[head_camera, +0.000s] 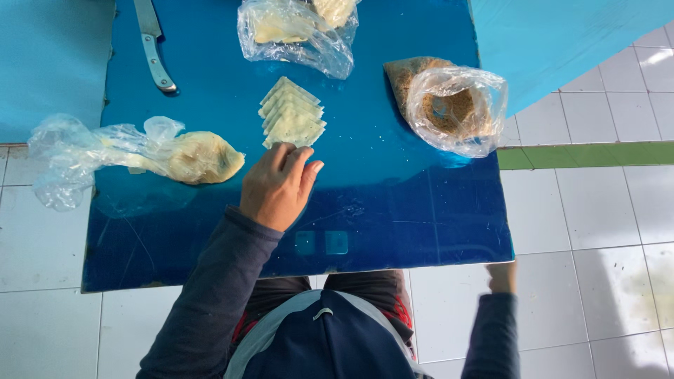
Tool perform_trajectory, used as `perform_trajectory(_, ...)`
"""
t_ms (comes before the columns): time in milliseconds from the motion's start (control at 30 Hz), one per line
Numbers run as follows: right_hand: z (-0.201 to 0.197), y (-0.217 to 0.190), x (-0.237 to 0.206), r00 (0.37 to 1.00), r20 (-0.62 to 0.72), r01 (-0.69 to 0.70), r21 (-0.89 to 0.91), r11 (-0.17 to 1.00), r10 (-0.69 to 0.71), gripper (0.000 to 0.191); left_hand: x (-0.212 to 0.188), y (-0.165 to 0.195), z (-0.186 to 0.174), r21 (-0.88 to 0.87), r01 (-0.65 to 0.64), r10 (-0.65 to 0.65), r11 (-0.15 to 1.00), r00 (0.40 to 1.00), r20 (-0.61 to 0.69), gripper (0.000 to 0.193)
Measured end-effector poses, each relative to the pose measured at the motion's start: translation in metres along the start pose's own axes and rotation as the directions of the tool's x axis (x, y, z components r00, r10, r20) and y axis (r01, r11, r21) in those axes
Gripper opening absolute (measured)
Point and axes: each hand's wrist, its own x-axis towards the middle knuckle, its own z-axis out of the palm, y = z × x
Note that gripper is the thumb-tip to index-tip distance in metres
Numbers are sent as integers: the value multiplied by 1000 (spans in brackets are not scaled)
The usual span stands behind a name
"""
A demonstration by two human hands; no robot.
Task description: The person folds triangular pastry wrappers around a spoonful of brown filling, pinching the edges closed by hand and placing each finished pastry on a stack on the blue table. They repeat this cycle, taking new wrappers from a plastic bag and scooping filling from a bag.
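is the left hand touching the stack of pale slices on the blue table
Touching. The head view shows the left hand with its fingertips meeting the near edge of the bottom slice in the stack of slices, with no blue gap between.

Bare counter lies open below and right of the wrapper stack. Dough bag blocks left of the stack; crumb bag blocks right.

White tiled floor, green tile strip; glossy blue table, daylight glare

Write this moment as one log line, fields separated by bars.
left hand: touching stack of pale square dough sheets | right hand: at edge of glossy blue table, empty
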Motion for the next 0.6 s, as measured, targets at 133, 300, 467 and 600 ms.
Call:
perform_trajectory(133,32,-32,6,1000,14,-20,-253,967,24,28,-3,-2,6,23,2,-2,1000,1000,0,25)
perform_trajectory(300,16,-60,-6,997,-73,-2,-357,934,-26,23,-3,-1,6,8,3,-3,1000,1000,6,24)
perform_trajectory(467,21,-33,20,948,-277,72,-284,956,-154,19,-3,1,-1,62,25,-23,998,999,-30,17)
perform_trajectory(600,-42,-27,21,791,-408,588,295,753,-457,19,-2,1,-3,75,46,-43,996,998,-40,16)
